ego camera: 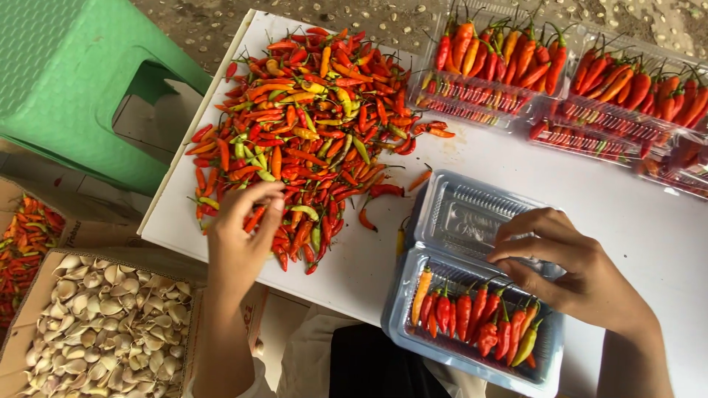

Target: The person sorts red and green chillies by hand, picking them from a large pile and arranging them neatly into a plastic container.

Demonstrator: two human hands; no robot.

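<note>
A big heap of red, orange and green chilies [310,125] lies on the white table [627,214]. My left hand [243,232] is at the heap's near edge, fingers pinched on one red chili [256,218]. In front of me sits an open clear plastic clamshell box [450,221]; its near half holds a row of chilies [476,317] with stems up. My right hand [564,262] hovers over that row, fingers bent and touching the stems, nothing visibly held.
Two filled clear boxes of chilies [487,70] [634,96] stand at the table's far right. A green plastic stool [74,81] is at left. On the floor sit a cardboard box of garlic cloves [103,332] and another of chilies [26,243].
</note>
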